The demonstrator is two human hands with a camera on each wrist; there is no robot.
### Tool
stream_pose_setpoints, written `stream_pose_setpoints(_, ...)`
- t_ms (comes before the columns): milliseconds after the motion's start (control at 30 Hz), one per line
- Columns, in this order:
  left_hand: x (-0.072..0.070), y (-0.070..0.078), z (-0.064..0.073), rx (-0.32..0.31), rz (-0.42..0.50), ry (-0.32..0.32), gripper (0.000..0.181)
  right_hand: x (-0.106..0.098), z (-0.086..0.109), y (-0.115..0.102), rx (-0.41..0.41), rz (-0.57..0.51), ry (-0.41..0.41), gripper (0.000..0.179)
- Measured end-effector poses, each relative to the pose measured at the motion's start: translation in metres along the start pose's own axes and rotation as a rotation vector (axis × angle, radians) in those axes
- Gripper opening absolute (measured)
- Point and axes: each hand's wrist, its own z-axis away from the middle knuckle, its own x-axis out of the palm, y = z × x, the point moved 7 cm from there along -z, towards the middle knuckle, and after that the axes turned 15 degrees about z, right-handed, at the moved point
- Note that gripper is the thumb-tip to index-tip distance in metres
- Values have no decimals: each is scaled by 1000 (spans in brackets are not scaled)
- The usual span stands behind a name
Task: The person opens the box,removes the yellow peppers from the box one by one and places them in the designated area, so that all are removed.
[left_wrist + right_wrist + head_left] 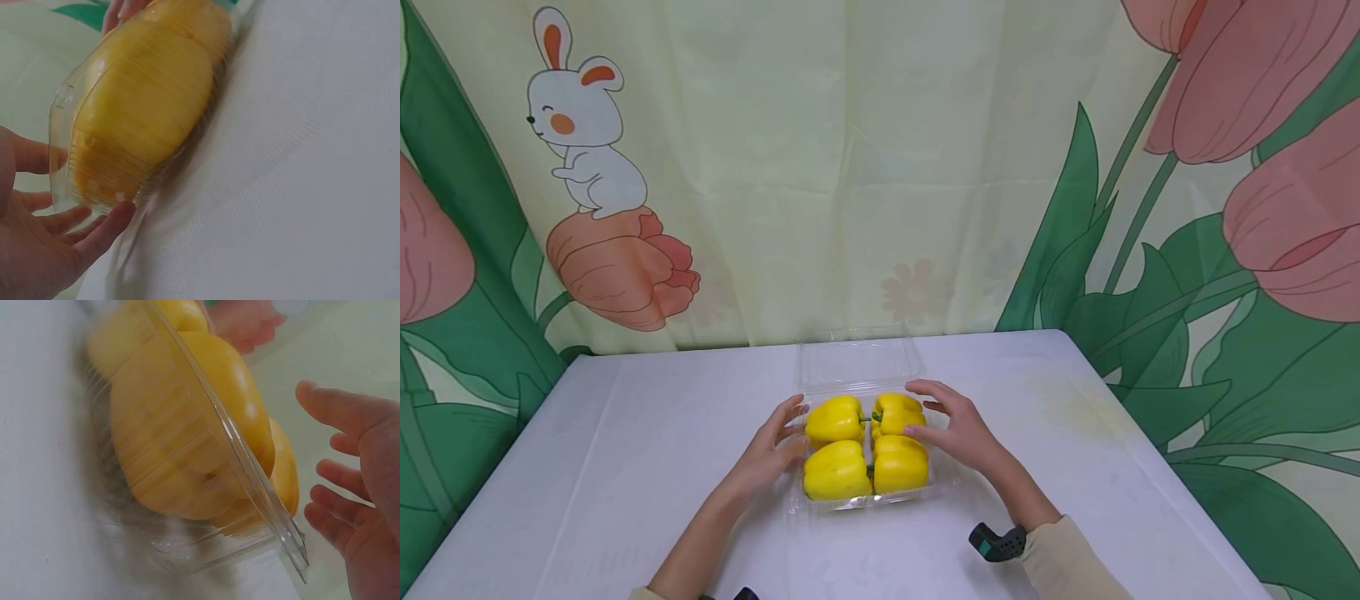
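Observation:
A clear plastic clamshell box (874,502) lies on the table with several yellow bell peppers (837,471) inside, set in two rows. Its lid (859,367) is folded back, away from the person. My left hand (767,450) is at the box's left side, its fingers (106,237) loosely bent and touching the plastic near the far corner. On the other side, my right hand (962,429) hovers by the right rim with spread, relaxed fingers. A gap separates these fingers (340,478) from the box in the right wrist view.
A white cloth covers the table (647,450). Behind it hangs a curtain (865,167) printed with tulips and a rabbit. A black wrist device (997,543) sits beside the right sleeve (1067,558).

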Motion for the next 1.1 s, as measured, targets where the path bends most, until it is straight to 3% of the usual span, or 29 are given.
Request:
stream_pose_setpoints(767, 0, -4, 1, -6, 5, 4, 77, 9, -5, -1, -3, 7, -25, 53)
stream_pose_setpoints(1100, -1, -4, -1, -1, 19, -28, 77, 8, -7, -3, -17, 21, -25, 52)
